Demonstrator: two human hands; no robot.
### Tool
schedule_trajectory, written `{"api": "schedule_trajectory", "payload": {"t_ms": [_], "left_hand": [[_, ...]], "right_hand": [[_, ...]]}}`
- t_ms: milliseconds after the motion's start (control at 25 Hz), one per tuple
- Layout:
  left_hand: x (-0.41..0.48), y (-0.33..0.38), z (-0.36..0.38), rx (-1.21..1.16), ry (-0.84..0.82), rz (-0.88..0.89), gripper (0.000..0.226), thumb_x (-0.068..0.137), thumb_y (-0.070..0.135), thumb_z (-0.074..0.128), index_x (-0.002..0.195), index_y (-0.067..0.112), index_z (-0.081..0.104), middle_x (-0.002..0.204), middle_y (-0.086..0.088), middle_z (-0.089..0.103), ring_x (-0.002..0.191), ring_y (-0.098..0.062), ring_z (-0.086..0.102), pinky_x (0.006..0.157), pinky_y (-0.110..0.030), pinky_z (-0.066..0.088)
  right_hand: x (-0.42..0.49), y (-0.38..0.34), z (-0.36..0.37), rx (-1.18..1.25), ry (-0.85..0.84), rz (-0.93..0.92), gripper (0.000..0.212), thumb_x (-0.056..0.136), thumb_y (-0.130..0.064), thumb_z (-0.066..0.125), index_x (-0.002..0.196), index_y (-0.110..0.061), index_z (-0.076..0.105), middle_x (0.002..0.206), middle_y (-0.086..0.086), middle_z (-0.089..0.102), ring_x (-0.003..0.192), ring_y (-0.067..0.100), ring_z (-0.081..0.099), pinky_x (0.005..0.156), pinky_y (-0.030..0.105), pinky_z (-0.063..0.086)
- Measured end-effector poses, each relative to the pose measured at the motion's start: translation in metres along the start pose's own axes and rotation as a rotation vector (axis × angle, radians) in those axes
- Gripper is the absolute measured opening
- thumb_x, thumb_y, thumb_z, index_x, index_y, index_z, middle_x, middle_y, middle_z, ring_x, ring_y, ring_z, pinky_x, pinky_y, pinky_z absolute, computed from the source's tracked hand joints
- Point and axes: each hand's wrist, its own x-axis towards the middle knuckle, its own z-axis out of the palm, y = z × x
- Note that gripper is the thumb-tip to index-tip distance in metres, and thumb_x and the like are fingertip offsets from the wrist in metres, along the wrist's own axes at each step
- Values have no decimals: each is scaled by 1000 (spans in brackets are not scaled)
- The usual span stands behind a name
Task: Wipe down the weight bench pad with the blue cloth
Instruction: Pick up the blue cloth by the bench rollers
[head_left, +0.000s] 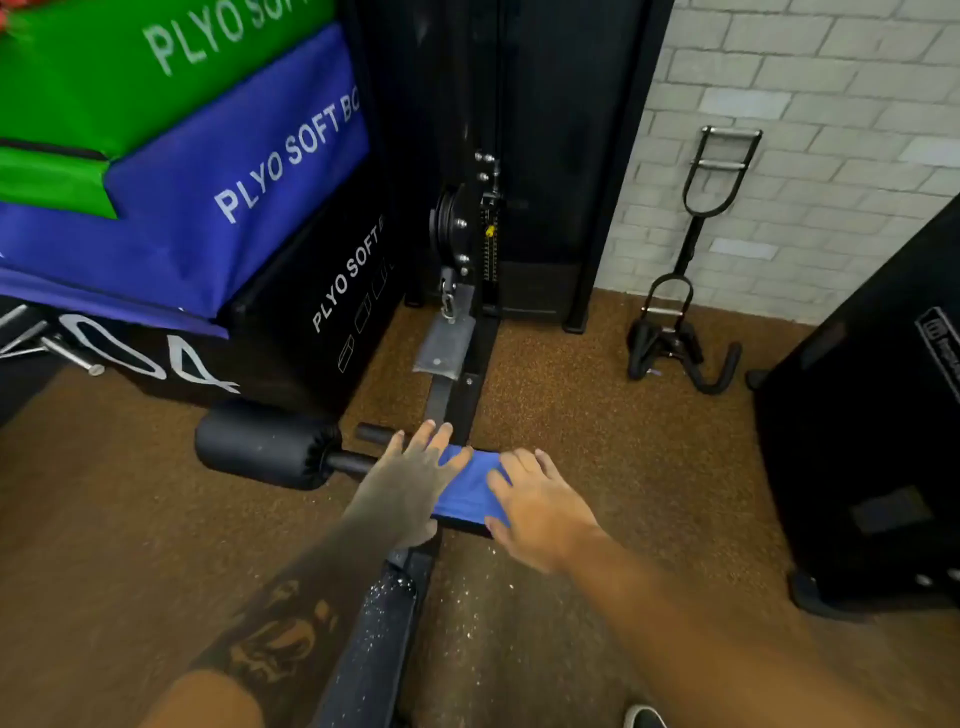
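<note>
Green box (119, 78), blue box (197, 218), black box (306, 332) — each printed "PLYO SOFT", partly cropped.

My bare left forearm (311, 571) with its dark tattoo (275, 623), my bare right forearm (675, 597), my dark white-edged shoe (644, 718).

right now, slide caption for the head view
Left hand and right hand press a blue cloth over a black pad near plyo boxes.

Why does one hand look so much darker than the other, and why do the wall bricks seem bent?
Head view: the left hand lies in shadow while the right hand catches light; the wide-angle lens bows the brick wall lines.
</note>
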Motion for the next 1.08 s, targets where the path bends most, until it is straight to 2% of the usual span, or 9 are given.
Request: {"api": "schedule_trajectory", "payload": {"t_ms": [200, 360, 440, 520, 600, 680, 880, 960, 1080], "left_hand": [[9, 11, 39, 34, 24, -1, 96, 96, 34, 59, 155, 17, -14, 165, -21, -6, 152, -41, 0, 121, -54, 19], [15, 5, 45, 9, 10, 11, 90, 98, 27, 56, 156, 14, -11, 165, -23, -5, 152, -41, -1, 122, -52, 19], [14, -5, 44, 34, 43, 65, 96, 90, 37, 68, 157, 9, 5, 164, -24, 9, 151, -39, 13, 122, -47, 23], [7, -14, 43, 52, 70, 102, 100, 66, 50, 87, 144, 5, 45, 147, -23, 50, 136, -34, 49, 111, -40, 42], [2, -18, 50, 50, 145, 158, 87, 51, 39, 96, 124, 5, 62, 124, -18, 69, 114, -31, 67, 97, -38, 53], [-4, -18, 54, -1, 242, 177, 72, 51, 17, 93, 117, 4, 68, 120, -18, 70, 110, -33, 68, 91, -39, 58], [-37, -21, 50, -283, 291, -60, 57, 53, -2, 88, 106, 2, 67, 101, -18, 70, 90, -35, 70, 70, -41, 62], [-54, -24, 46, -441, 248, -204, 50, 70, -6, 77, 116, 1, 62, 110, -19, 65, 97, -35, 66, 78, -43, 60], [-79, -29, 50, -546, 134, -444, 35, 92, 4, 54, 126, 11, 56, 120, -7, 57, 108, -24, 57, 94, -37, 49]], "right_hand": [[7, -7, 37, -54, 66, 24, 73, 73, -53, 70, 127, -10, 46, 131, 15, 51, 125, 35, 47, 107, 53, 39], [9, -2, 43, -98, 108, 28, 86, 49, -45, 92, 118, -11, 55, 120, 16, 61, 112, 34, 60, 95, 48, 50], [10, 0, 45, -103, 129, 4, 80, 51, -42, 92, 116, -11, 58, 116, 16, 61, 107, 34, 61, 91, 48, 52], [10, 3, 45, -121, 178, -47, 66, 61, -37, 88, 114, -11, 57, 113, 14, 60, 103, 32, 60, 87, 47, 53], [13, 4, 43, -148, 201, -100, 55, 65, -27, 83, 111, -11, 58, 110, 12, 59, 100, 32, 59, 82, 46, 54], [21, 4, 40, -175, 212, -160, 48, 65, -20, 80, 107, -12, 59, 104, 10, 58, 96, 31, 57, 75, 45, 53], [42, -15, 25, -134, 285, -330, 38, 67, -18, 76, 99, -15, 57, 86, 6, 55, 79, 27, 55, 62, 41, 47], [45, -31, 23, -69, 300, -424, 32, 73, -18, 72, 99, -15, 55, 84, 3, 54, 75, 24, 53, 61, 38, 46], [50, -59, 31, 80, 258, -550, 25, 78, -19, 69, 99, -17, 55, 83, 0, 54, 74, 21, 55, 61, 35, 48]]}}
